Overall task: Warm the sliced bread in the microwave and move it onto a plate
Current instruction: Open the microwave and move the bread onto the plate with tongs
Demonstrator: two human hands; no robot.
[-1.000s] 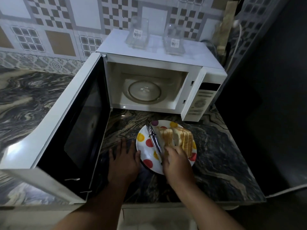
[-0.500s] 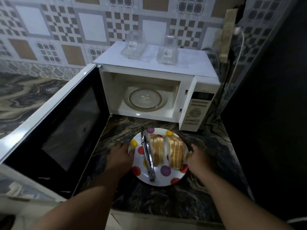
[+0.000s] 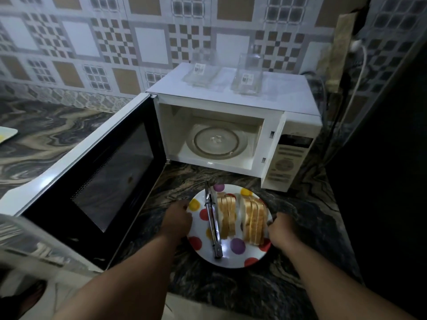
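Both forearms extend forward from the bottom edge of the view toward the polka-dot plate [image 3: 232, 257], which sits on the marbled counter [image 3: 288, 285] in front of the open microwave [image 3: 231, 125]. The left hand [image 3: 176, 221] grips the plate's left rim with curled fingers; the right hand [image 3: 280, 229] grips the right rim likewise. The fingertips of both hands are hidden behind the knuckles or under the rim. The plate carries two stacks of sliced bread [image 3: 240, 219] standing on edge, with metal tongs [image 3: 213, 221] lying just left of them. The microwave door [image 3: 97, 176] stands swung wide to the left, and the glass turntable [image 3: 217, 143] inside is bare. Two clear containers [image 3: 225, 75] sit on top of the microwave, blurred.
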